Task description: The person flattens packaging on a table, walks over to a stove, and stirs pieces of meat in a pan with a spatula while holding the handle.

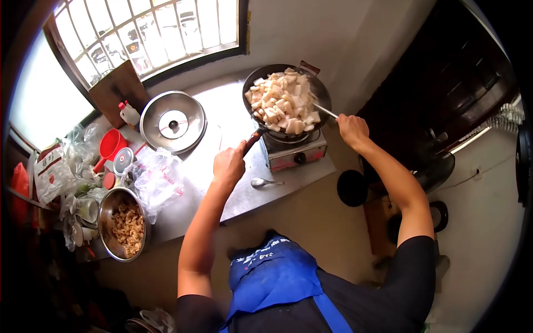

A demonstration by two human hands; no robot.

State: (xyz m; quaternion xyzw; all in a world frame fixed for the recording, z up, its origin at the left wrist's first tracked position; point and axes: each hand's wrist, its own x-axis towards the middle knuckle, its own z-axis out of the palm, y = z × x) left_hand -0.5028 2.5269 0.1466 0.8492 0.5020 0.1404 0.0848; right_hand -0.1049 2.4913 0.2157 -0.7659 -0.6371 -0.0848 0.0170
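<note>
Shows a dark wok (322,94) on a small stove (297,156) — heaped with pale, flat pieces (282,102), glossy and uneven in shape. Clamps the left hand (229,165) around the long handle (254,141), below and left of the wok's body, with the arm stretched forward. Closes the right hand (353,130) around a slim metal utensil (326,111), just beside the right rim — elbow bent outward, utensil reaching into the wok. Includes, nearer on the metal counter (244,201), a spoon (265,182); farther left, a bowl (104,223) of brown pieces (128,229) beside clear plastic bags (156,186).
</note>
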